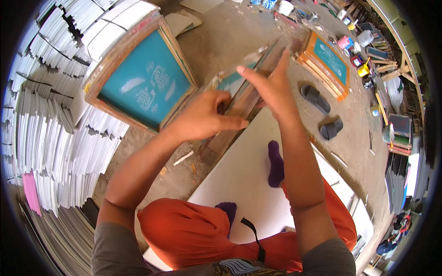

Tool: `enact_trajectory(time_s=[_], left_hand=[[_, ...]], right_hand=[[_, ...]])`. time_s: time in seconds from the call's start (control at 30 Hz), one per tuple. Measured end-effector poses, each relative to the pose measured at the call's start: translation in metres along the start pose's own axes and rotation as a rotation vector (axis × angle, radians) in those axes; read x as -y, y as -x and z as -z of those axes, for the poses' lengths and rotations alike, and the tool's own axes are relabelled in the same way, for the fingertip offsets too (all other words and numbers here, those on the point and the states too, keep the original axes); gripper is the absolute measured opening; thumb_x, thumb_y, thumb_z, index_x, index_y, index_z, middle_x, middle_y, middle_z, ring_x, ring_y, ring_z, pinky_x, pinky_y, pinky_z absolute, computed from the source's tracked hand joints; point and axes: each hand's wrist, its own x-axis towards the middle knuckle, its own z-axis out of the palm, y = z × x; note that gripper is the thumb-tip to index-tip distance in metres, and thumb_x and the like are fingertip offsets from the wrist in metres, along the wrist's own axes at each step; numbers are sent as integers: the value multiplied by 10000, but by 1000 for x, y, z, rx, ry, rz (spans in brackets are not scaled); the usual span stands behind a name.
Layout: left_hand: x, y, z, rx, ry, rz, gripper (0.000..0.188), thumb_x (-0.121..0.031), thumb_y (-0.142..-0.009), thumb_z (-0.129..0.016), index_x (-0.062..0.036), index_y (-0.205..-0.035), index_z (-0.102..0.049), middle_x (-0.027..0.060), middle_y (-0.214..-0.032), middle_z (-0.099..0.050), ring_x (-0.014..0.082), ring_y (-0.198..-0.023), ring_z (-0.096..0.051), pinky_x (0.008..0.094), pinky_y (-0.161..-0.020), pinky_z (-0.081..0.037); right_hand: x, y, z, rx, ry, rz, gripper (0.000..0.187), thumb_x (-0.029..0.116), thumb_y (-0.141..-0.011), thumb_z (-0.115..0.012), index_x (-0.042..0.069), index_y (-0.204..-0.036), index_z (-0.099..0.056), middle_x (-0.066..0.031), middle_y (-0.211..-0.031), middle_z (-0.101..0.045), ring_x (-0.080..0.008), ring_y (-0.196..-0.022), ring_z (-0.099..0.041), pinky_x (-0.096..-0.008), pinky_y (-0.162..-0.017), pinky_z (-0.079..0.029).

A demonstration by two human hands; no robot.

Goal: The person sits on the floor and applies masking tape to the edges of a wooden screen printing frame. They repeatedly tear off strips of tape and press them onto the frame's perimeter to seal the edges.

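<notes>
Gripping the wooden frame (246, 103) near the middle of its length, the person's left hand (207, 115) is keeping its thumb across the near face while its fingers are curling around the opposite edge. The right hand (274, 89) is spreading its thumb and forefinger wide apart over the upper part of the same frame; whether its palm is bearing on the wood cannot be told. The frame is slanting between the two hands, almost edge-on to the view, with its upper end pointing away to the right and its lower end reaching past the left thumb. Both hands are covering parts of it, and its far end is showing blurred.

Close by on the left, a large blue-green screen (147, 87) is leaning against stacks of white paper (50, 110), its lower right side standing just beside the left wrist. On the right, a stack of smaller frames (324, 64) is resting on the floor (359, 156), near the right hand. Two dark sandals (323, 113) are lying below that stack. A white board (239, 172) is extending beneath the forearms, and a foot in a purple sock (276, 165) is resting on it.
</notes>
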Motion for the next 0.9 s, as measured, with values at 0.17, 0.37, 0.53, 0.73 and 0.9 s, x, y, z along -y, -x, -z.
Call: enact_trajectory(time_s=[0.17,0.37,0.53,0.73,0.9], left_hand=[[-39,26,-38,9,-33,-149,526,-384,-813,-887,-87,-647,-487,-50,-601,-390,72,-578,-367,330,-516,-272],[-90,67,-98,43,-115,-271,531,-322,-762,-900,-109,-627,-433,-27,-585,-430,84,-563,-403,329,-503,-299],[-126,99,-162,-38,-244,-417,442,-301,-735,-882,-49,-662,-526,47,-614,-551,155,-581,-539,370,-555,-415],[-103,138,-237,-112,-340,-385,396,-374,-705,-825,-30,-829,-672,199,-823,-714,379,-791,-704,490,-730,-537],[-86,164,-297,-40,-389,-294,434,-365,-737,-816,-44,-1012,-718,214,-966,-752,422,-948,-719,517,-831,-570]], right_hand=[[23,60,41,-87,28,140,1231,204,-721,-806,-2,-1652,-27,-229,-1224,-648,-311,-986,-689,-421,-642,-575],[25,163,89,-348,-26,159,937,180,-731,-823,-12,-1484,-299,-159,-1095,-626,-250,-851,-680,-406,-569,-555],[36,230,139,-451,18,152,1315,120,-714,-828,27,-1648,94,-276,-1371,-548,-364,-1137,-634,-466,-812,-585],[-26,257,152,-560,-40,212,1316,-84,-637,-747,178,-1667,28,-196,-1374,-532,-357,-1153,-600,-453,-847,-581],[-98,289,173,-624,33,123,1242,-125,-639,-683,152,-1681,-66,-184,-1382,-535,-321,-1124,-612,-403,-794,-576]])
